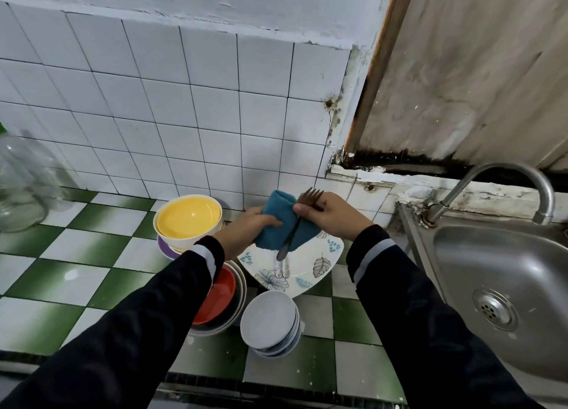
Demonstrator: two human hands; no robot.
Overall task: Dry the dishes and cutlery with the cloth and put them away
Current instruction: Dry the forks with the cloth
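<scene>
Gripping teal cloth (278,213) in left hand (252,224), pinching upturned fork (310,197) against it with right hand (332,218); just beneath both hands, leaf-patterned plate (307,256) on table (92,255).

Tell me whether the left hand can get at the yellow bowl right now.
Probably yes: the yellow bowl sits uncovered atop its stack just beside the left hand, nothing between them. But that hand grips the blue cloth, so it isn't free.

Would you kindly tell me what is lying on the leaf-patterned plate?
Shiny cutlery handles lie on the plate. The blue cloth and the held fork cover its far part, so their other ends cannot be seen.
</scene>
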